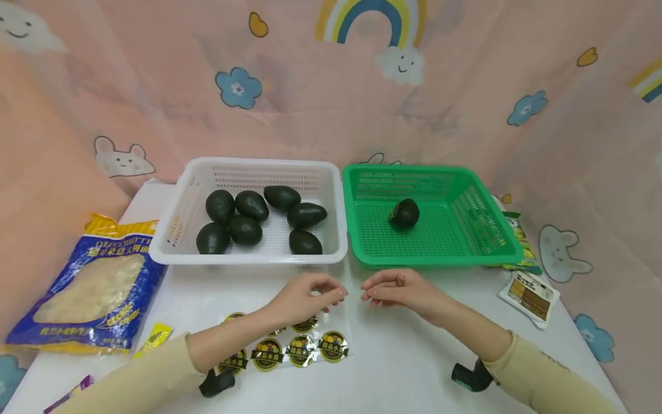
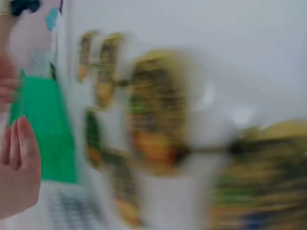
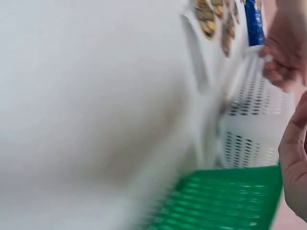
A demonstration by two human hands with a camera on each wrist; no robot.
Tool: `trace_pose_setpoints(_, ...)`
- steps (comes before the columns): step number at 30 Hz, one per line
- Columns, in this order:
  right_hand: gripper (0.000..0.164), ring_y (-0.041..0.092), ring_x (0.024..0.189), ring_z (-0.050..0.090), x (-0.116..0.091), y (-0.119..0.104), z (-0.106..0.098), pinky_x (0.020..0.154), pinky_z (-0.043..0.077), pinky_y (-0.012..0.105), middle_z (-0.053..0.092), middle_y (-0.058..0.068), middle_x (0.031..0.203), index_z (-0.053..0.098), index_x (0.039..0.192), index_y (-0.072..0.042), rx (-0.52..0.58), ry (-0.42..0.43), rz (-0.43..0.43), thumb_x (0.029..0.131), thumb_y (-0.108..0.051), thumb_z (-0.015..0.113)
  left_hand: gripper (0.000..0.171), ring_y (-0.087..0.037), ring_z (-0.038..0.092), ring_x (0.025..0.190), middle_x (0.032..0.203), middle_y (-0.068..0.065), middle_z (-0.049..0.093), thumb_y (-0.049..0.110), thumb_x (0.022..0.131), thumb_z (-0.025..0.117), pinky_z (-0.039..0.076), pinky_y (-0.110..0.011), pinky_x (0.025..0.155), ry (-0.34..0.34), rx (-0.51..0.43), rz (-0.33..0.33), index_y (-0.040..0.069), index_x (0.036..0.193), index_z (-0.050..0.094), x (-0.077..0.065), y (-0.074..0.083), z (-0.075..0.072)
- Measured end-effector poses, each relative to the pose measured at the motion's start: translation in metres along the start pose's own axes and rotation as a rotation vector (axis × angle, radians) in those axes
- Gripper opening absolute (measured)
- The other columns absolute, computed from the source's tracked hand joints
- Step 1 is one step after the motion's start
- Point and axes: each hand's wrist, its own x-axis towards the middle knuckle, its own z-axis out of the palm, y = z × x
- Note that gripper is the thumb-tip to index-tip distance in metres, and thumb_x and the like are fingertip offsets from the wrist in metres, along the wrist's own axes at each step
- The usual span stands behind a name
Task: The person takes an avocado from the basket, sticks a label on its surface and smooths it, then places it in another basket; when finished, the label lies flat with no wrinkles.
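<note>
My left hand [image 1: 309, 297] hovers over the near side of the white basket [image 1: 248, 260], above a clear sheet of round gold-and-black stickers [image 1: 269, 353]. Its fingers are loosely bent, with nothing visible in them. Facing it across a small gap, my right hand [image 1: 405, 292] is held just in front of the green basket [image 1: 439, 260], also with loose fingers and no thing seen in them. Several dark green avocados [image 1: 245, 230] lie in the white basket. One dark round fruit [image 1: 407, 213] sits in the green basket, a yellowish-brown patch on its left side; its kind is unclear.
A blue-and-yellow pasta bag [image 1: 93, 287] lies at the left, with a small yellow packet [image 1: 154, 339] and a purple one [image 1: 69, 394] nearby. To the right are a green packet [image 1: 524, 244] and a brown-and-white packet [image 1: 530, 298]. A patterned pink cloth [image 1: 310, 126] hangs behind the baskets.
</note>
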Motion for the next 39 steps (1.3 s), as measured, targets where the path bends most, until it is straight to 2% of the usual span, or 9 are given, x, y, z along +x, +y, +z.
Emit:
trace_pose_setpoints(4,0.025,0.035,0.096,0.063,0.032,-0.068,0.005,0.082,0.054,0.043,0.069,0.013,0.107,0.066,0.114,-0.001,-0.287,-0.184,-0.155,0.097,-0.019,0.063,0.046,-0.030,0.065,0.100,0.106,-0.016,0.068,0.037,0.097,0.061,0.056,-0.036,0.080,0.215,-0.320,-0.282,-0.004,0.117,0.064,-0.020,-0.022,-0.019)
trace_pose_setpoints(8,0.020,0.027,0.099,0.061,0.097,-0.131,0.006,0.085,0.053,0.041,0.067,0.007,0.112,0.067,0.115,-0.008,-0.558,-0.318,-0.164,0.098,-0.017,0.061,0.057,-0.021,0.065,0.097,0.104,-0.011,0.069,0.048,0.093,0.062,0.055,-0.034,0.084,0.363,-0.467,-0.347,-0.005,0.111,0.066,-0.022,-0.028,-0.034)
trace_pose_setpoints(10,0.023,0.024,0.104,0.060,0.133,-0.150,0.009,0.087,0.053,0.038,0.064,0.007,0.118,0.066,0.118,-0.008,-0.707,-0.394,-0.074,0.097,-0.015,0.060,0.056,-0.018,0.065,0.095,0.103,-0.010,0.070,0.049,0.092,0.063,0.055,-0.034,0.084,0.378,-0.501,-0.355,-0.004,0.108,0.068,-0.022,-0.029,-0.037)
trace_pose_setpoints(13,0.032,0.024,0.109,0.060,0.181,-0.159,0.017,0.088,0.053,0.037,0.059,0.009,0.125,0.062,0.127,-0.009,-0.894,-0.482,0.198,0.096,-0.013,0.062,0.051,-0.019,0.065,0.095,0.104,-0.013,0.070,0.046,0.093,0.064,0.055,-0.033,0.084,0.370,-0.521,-0.365,-0.003,0.105,0.071,-0.022,-0.030,-0.039)
trace_pose_setpoints(16,0.047,0.023,0.107,0.064,0.212,-0.154,0.032,0.091,0.051,0.036,0.060,0.008,0.128,0.057,0.136,-0.018,-1.050,-0.517,0.469,0.091,-0.017,0.070,0.047,-0.023,0.065,0.098,0.105,-0.016,0.069,0.044,0.093,0.064,0.055,-0.034,0.084,0.353,-0.532,-0.371,-0.001,0.103,0.072,-0.022,-0.031,-0.039)
trace_pose_setpoints(18,0.060,0.022,0.106,0.066,0.224,-0.147,0.044,0.093,0.050,0.037,0.059,0.008,0.130,0.050,0.142,-0.024,-1.108,-0.554,0.565,0.088,-0.021,0.074,0.046,-0.024,0.064,0.098,0.104,-0.015,0.070,0.044,0.093,0.064,0.055,-0.035,0.084,0.339,-0.528,-0.367,0.000,0.101,0.072,-0.023,-0.032,-0.040)
trace_pose_setpoints(27,0.087,0.037,0.129,0.046,0.244,-0.122,0.067,0.084,0.055,0.039,0.031,0.015,0.153,0.035,0.150,-0.026,-0.986,-0.608,0.621,0.078,-0.021,0.084,0.049,-0.024,0.064,0.096,0.095,-0.007,0.071,0.048,0.092,0.064,0.055,-0.034,0.080,0.311,-0.488,-0.357,0.001,0.099,0.073,-0.022,-0.033,-0.043)
trace_pose_setpoints(34,0.067,0.021,0.104,0.056,0.252,-0.106,0.057,0.084,0.055,0.034,0.041,0.012,0.130,0.039,0.126,-0.015,-0.745,-0.620,0.317,0.077,-0.017,0.085,0.058,-0.022,0.063,0.094,0.094,-0.002,0.071,0.049,0.094,0.061,0.055,-0.032,0.078,0.293,-0.471,-0.322,-0.004,0.116,0.067,-0.021,-0.036,-0.044)
trace_pose_setpoints(39,0.067,0.015,0.116,0.051,0.253,-0.105,0.061,0.087,0.052,0.028,0.040,0.005,0.138,0.050,0.133,-0.020,-0.937,-0.671,0.309,0.076,-0.024,0.085,0.057,-0.019,0.064,0.091,0.093,-0.001,0.071,0.048,0.094,0.060,0.055,-0.032,0.077,0.290,-0.459,-0.322,-0.003,0.118,0.066,-0.022,-0.037,-0.046)
